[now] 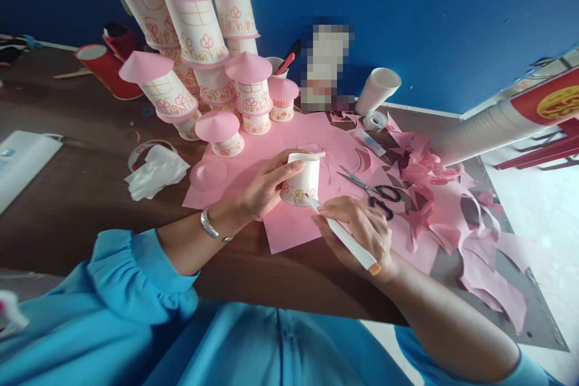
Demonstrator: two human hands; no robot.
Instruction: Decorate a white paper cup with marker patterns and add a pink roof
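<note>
My left hand is closed around a white paper cup, thumb near its rim. Small flowers in orange and yellowish lines run along the cup's lower part. In my right hand is a white marker with an orange end, its tip at the cup's lower edge. Beneath both hands lie pink paper sheets. Behind them stand paper-cup towers with pink cone roofs and drawn flowers. A pink paper cone rests left of my left hand.
Black-handled scissors lie right of the cup, near a glue tube and a tape roll. Pink paper scraps cover the right side. White cups stand by the blue wall. Crumpled tissue lies at left.
</note>
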